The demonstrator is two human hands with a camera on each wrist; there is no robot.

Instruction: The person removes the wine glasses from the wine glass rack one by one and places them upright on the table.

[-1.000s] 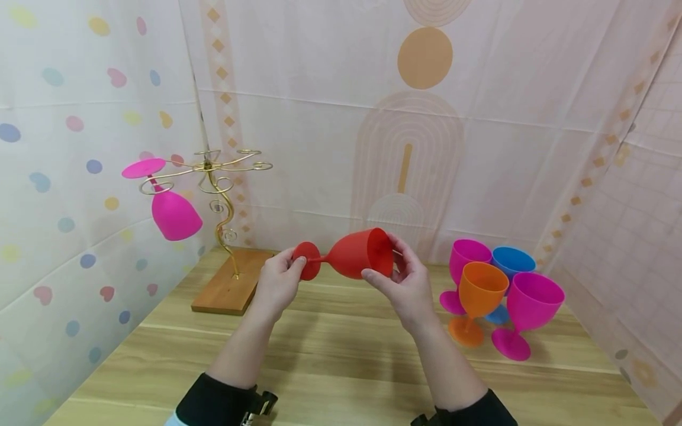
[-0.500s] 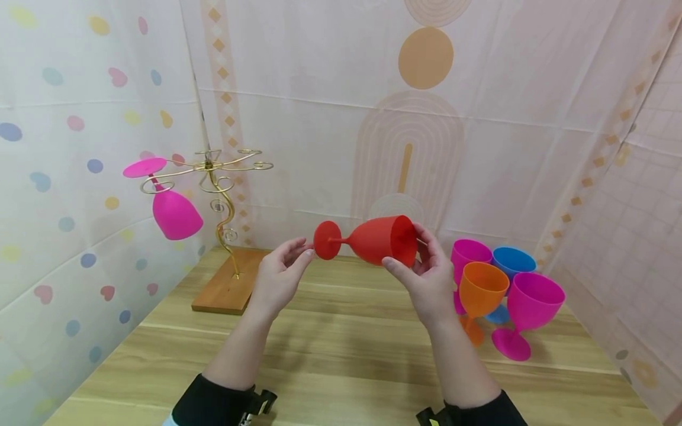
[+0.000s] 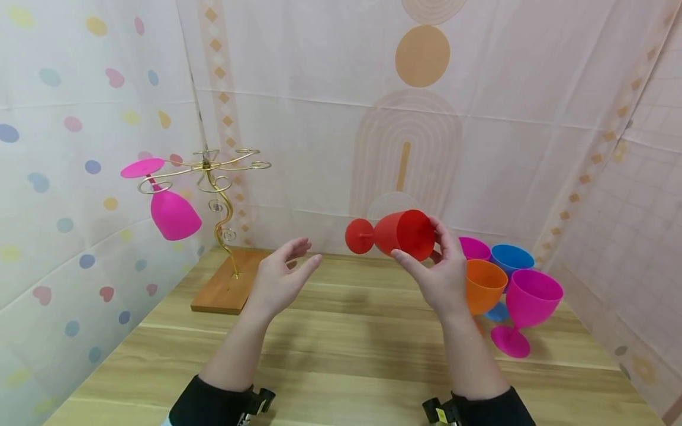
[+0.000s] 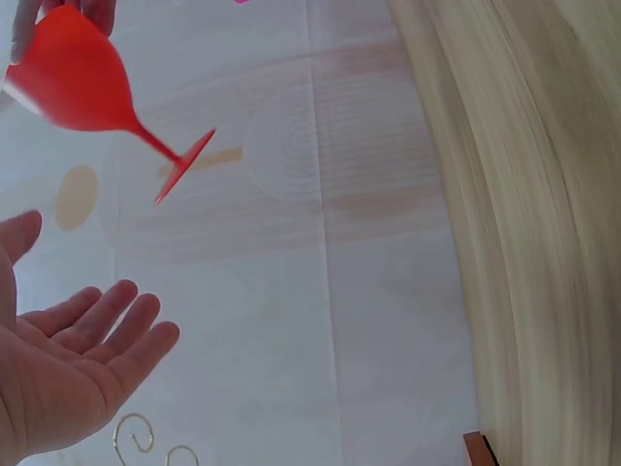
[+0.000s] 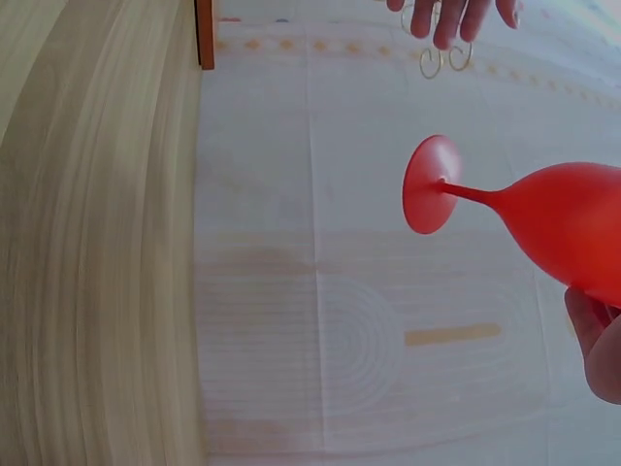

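Observation:
In the head view a red goblet (image 3: 391, 234) is held sideways above the table, its mouth toward the right and its foot toward the left. My right hand (image 3: 439, 269) grips the bowl near the rim, thumb in front and fingers behind. My left hand (image 3: 282, 275) is apart from the goblet, palm turned toward it, fingers spread and holding nothing. The left wrist view shows this open left hand (image 4: 73, 374) below the red goblet (image 4: 87, 83). In the right wrist view the goblet's round foot (image 5: 429, 184) points toward the left hand's fingers (image 5: 446, 19).
A gold wire rack (image 3: 208, 168) on a wooden base (image 3: 229, 284) stands at the left, a pink goblet (image 3: 174, 214) hanging upside down from it. At the right stand an orange goblet (image 3: 483, 287), a blue goblet (image 3: 511, 258) and two pink goblets (image 3: 533, 299) on the table (image 3: 341, 355).
The left hand has let go of the goblet's foot and its fingers have spread. My right hand has carried the goblet to the right and slightly up, away from the left hand.

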